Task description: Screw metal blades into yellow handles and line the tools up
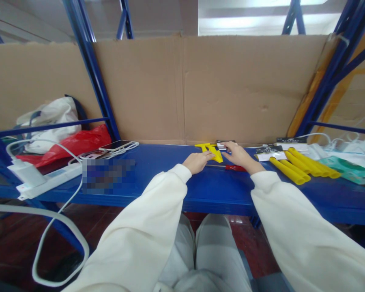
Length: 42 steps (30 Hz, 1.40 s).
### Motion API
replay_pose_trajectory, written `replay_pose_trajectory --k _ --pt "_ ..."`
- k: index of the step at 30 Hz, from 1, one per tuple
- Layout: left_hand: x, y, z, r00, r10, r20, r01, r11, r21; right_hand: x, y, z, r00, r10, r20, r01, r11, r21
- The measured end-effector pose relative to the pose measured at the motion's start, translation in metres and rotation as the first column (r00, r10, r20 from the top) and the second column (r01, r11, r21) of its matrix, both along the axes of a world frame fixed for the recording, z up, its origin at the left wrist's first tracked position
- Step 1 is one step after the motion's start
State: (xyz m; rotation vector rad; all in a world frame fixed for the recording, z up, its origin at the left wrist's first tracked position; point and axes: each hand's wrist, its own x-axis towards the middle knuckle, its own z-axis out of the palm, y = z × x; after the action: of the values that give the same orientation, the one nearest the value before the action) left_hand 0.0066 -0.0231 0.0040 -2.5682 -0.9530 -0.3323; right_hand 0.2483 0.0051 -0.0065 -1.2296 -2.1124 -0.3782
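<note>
My left hand (197,162) is closed on the near one of the yellow plastic pieces (216,155), its fingertips over the left edge. A second yellow piece (202,146) lies just behind. My right hand (239,155) is on the other side, thumb and fingers apart, its fingertips beside a small black-and-white card (221,143) that they partly cover. Below both hands lies a screwdriver (235,167) with a red handle, its thin shaft pointing left; my right hand hides part of the handle.
Several yellow tubes (292,172) with black-and-white cards (271,153) lie right, beside a green packet (349,170). Left are a phone (118,145), coiled white cable, a power strip (50,182) and a red bag (76,144). Cardboard (182,89) stands behind the blue shelf (158,182).
</note>
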Motion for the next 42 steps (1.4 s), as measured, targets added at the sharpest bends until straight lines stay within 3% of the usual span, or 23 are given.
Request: replay_pose_trajectory --k 5,14,42 --pt "0.000 0.001 0.000 0.999 -0.029 0.015 0.029 1.000 -0.008 -0.017 -0.009 -0.003 0.976 0.028 0.216 -0.031 0.999 0.010" --pt "0.000 0.001 0.000 0.999 -0.041 0.022 0.042 0.999 -0.032 -0.023 -0.009 -0.001 0.952 0.078 0.296 -0.074 0.997 -0.026" --pt "0.002 -0.006 0.004 1.000 0.014 -0.022 -0.015 0.997 -0.072 -0.022 -0.011 0.003 0.969 0.072 0.238 -0.053 0.995 -0.087"
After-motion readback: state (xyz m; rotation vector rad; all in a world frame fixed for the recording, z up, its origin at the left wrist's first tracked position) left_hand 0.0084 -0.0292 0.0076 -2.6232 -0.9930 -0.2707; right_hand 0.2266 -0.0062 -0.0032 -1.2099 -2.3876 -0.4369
